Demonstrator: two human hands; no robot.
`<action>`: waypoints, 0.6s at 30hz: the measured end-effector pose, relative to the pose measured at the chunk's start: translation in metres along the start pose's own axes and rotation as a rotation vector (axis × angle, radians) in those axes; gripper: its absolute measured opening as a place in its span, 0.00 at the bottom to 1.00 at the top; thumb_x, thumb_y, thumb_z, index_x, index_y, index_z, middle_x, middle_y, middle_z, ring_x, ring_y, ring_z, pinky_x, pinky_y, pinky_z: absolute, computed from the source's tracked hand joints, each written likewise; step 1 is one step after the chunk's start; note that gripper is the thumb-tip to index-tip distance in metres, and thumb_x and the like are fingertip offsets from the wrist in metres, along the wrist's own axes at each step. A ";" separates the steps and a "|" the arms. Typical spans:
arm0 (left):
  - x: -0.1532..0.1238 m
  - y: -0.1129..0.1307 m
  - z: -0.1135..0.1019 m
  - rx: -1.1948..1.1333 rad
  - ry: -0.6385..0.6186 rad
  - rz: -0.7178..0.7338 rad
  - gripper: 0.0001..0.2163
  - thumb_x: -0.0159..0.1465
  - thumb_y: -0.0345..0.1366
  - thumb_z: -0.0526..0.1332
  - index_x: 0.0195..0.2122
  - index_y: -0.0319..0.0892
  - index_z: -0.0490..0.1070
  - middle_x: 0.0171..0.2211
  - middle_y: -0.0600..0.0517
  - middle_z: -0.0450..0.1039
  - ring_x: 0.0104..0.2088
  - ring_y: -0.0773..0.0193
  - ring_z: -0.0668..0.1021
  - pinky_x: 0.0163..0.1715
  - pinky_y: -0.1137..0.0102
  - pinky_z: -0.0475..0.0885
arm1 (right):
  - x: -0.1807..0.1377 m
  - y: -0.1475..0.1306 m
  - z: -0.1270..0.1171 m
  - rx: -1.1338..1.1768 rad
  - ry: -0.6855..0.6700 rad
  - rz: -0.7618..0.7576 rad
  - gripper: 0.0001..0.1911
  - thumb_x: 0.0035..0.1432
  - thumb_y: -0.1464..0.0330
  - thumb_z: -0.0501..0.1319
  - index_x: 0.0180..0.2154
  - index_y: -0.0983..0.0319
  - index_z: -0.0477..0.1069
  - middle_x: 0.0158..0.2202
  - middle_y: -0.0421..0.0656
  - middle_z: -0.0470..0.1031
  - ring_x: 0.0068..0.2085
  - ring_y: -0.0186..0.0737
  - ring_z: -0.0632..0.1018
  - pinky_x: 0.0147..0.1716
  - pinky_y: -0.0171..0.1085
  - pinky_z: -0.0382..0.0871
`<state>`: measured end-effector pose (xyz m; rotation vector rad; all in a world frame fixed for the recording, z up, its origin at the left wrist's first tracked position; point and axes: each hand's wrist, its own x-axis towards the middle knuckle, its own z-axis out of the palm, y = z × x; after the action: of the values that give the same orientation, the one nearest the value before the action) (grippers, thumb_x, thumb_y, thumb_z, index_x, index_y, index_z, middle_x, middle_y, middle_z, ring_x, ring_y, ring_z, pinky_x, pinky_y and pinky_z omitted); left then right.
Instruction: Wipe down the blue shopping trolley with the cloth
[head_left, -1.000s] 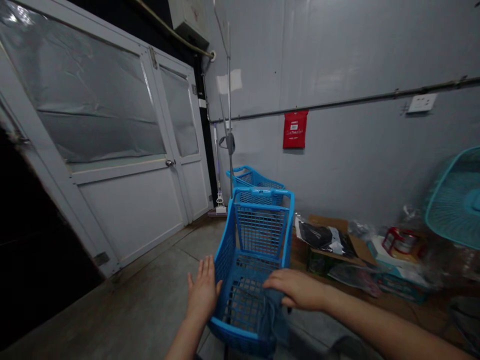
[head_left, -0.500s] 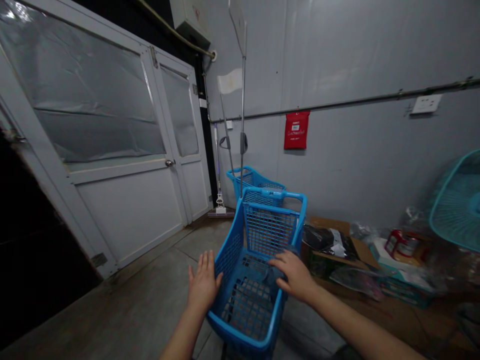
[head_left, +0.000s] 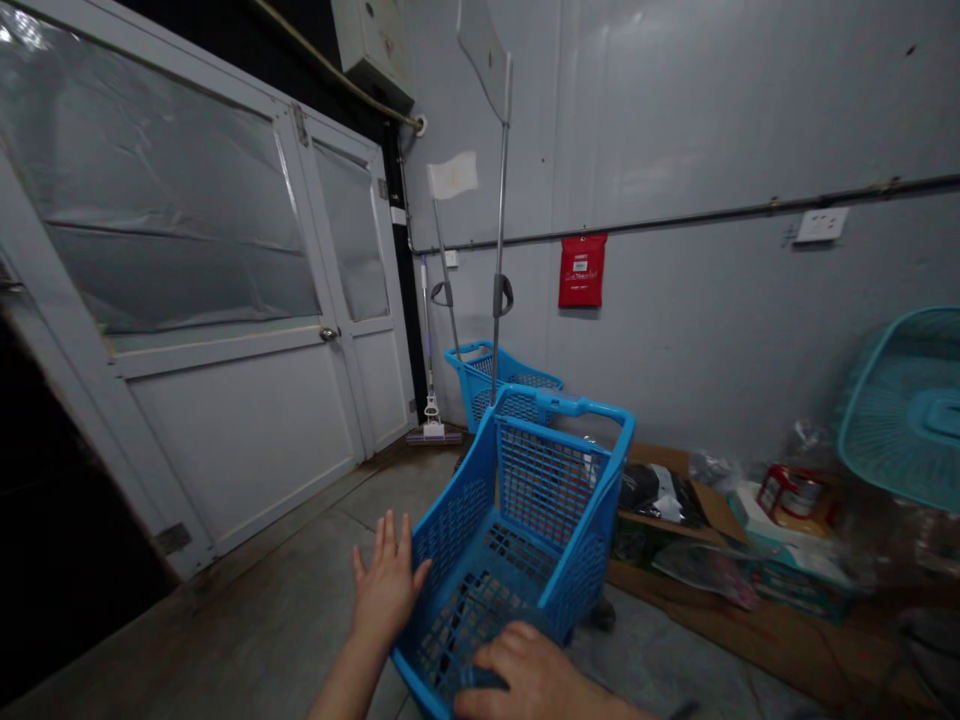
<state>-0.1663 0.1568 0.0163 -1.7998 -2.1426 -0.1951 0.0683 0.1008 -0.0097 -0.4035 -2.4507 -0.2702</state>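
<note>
A blue plastic basket cart (head_left: 555, 500) stands on the concrete floor in front of me, turned a little to the right. My left hand (head_left: 384, 588) lies flat against its left wall with the fingers stretched out. My right hand (head_left: 529, 680) rests low on the cart's near end, fingers curled over a dark grey thing that I cannot make out. A second blue cart (head_left: 480, 378) stands behind it by the wall, next to two upright poles (head_left: 498, 250).
White double doors (head_left: 225, 330) run along the left. A mop (head_left: 429, 400) leans in the corner. A red pouch (head_left: 582, 270) hangs on the grey wall. Right of the cart lie a cardboard box (head_left: 679, 495) with bags, a red tin (head_left: 787, 492) and a teal fan grille (head_left: 911, 400).
The cart has swung with its far end to the right. My right hand has drawn back from inside the cart to its near end. The left hand keeps to the left wall.
</note>
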 end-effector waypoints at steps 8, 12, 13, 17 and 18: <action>0.002 -0.004 -0.004 0.012 -0.071 0.024 0.31 0.65 0.44 0.50 0.68 0.39 0.46 0.69 0.41 0.39 0.68 0.50 0.48 0.61 0.42 0.47 | -0.031 0.148 -0.120 -0.018 -0.356 0.284 0.29 0.50 0.75 0.57 0.56 0.59 0.65 0.54 0.51 0.68 0.54 0.50 0.69 0.52 0.47 0.64; 0.003 -0.004 -0.003 -0.028 -0.059 0.018 0.32 0.65 0.45 0.50 0.68 0.38 0.46 0.69 0.41 0.41 0.68 0.50 0.49 0.61 0.43 0.48 | -0.032 0.241 -0.157 -0.184 -0.190 0.460 0.28 0.51 0.78 0.53 0.54 0.59 0.69 0.51 0.50 0.70 0.51 0.48 0.71 0.51 0.47 0.66; 0.004 -0.004 -0.002 -0.032 -0.056 0.018 0.32 0.65 0.45 0.49 0.68 0.38 0.47 0.69 0.41 0.41 0.68 0.50 0.49 0.61 0.43 0.48 | -0.030 0.261 -0.167 -0.235 -0.113 0.504 0.28 0.51 0.78 0.53 0.54 0.59 0.69 0.51 0.50 0.69 0.51 0.49 0.71 0.51 0.47 0.66; 0.010 -0.011 0.005 -0.036 -0.030 0.020 0.31 0.65 0.46 0.47 0.67 0.38 0.47 0.69 0.41 0.43 0.68 0.51 0.51 0.61 0.44 0.49 | -0.028 0.311 -0.195 -0.393 0.013 0.592 0.28 0.50 0.74 0.57 0.55 0.60 0.69 0.53 0.51 0.68 0.53 0.53 0.69 0.53 0.51 0.63; 0.011 -0.013 0.007 -0.037 -0.022 0.015 0.31 0.66 0.47 0.47 0.67 0.38 0.47 0.69 0.41 0.43 0.68 0.51 0.51 0.61 0.44 0.50 | -0.029 0.315 -0.196 -0.399 -0.017 0.601 0.27 0.51 0.72 0.58 0.54 0.61 0.69 0.52 0.52 0.69 0.52 0.53 0.70 0.53 0.50 0.63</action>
<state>-0.1813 0.1671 0.0153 -1.8468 -2.1534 -0.2138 0.3101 0.3315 0.1548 -1.2803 -2.1586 -0.4905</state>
